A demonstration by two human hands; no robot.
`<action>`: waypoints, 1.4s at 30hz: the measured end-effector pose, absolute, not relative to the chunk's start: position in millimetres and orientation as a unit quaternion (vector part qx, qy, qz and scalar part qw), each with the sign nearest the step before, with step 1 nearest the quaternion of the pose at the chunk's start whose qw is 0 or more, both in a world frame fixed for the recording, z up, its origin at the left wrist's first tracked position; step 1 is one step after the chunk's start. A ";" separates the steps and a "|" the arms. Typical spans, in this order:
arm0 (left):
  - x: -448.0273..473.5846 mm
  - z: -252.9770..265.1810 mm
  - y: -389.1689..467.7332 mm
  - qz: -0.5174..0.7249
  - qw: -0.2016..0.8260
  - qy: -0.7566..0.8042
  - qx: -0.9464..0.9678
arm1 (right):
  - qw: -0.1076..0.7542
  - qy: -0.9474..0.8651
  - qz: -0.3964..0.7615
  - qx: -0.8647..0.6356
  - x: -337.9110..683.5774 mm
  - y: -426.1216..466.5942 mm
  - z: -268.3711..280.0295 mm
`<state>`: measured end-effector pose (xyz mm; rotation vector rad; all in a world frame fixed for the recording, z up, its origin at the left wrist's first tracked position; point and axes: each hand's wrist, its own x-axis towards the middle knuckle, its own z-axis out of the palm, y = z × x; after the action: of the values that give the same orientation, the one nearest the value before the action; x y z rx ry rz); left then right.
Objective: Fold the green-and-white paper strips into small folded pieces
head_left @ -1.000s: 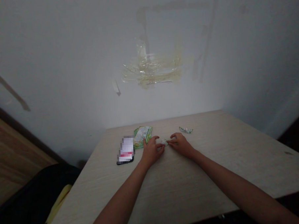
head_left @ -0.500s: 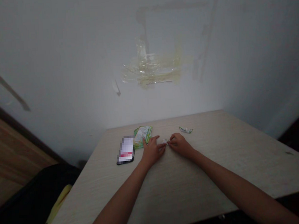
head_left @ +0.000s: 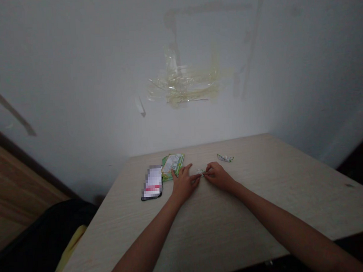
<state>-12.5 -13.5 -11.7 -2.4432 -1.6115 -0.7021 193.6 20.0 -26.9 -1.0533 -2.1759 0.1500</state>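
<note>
On the pale table (head_left: pixel 245 225), the right hand (head_left: pixel 218 177) pinches a small whitish piece (head_left: pixel 200 172) — the left hand (head_left: pixel 183 184) touches it also. A green packet (head_left: pixel 172 163) and a phone (head_left: pixel 152 184) lie leftward, a wrapper (head_left: pixel 225 158) farther back.

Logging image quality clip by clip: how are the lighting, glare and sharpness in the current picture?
Head view: dim overall; small glints on the clear tape on the wall; soft shading on the table between the forearms; coarse mosaic over most of the phone; the small pale piece at the fingertips too small and soft to make out.
</note>
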 end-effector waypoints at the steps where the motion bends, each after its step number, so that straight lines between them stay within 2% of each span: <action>1: -12.6 -12.2 -13.5 -0.232 0.063 -0.533 -0.811 | 0.353 -0.839 0.059 -0.409 193.6 19.6 -26.2; 15: -4.6 -5.7 -15.1 -0.214 0.049 -0.555 -0.803 | 0.365 -0.821 0.081 -0.432 195.3 31.4 -37.3; 24: -6.4 -11.8 -11.9 -0.239 0.004 -0.547 -0.802 | 0.341 -0.821 0.031 -0.457 195.4 34.3 -45.4; 42: -7.8 -10.0 -9.1 -0.264 -0.042 -0.561 -0.783 | 0.361 -0.713 0.185 -0.572 187.5 40.4 -36.1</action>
<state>-7.8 -9.1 -10.0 -2.5283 -1.8108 -0.8530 187.5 40.4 -36.1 -1.4738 -1.8375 0.4764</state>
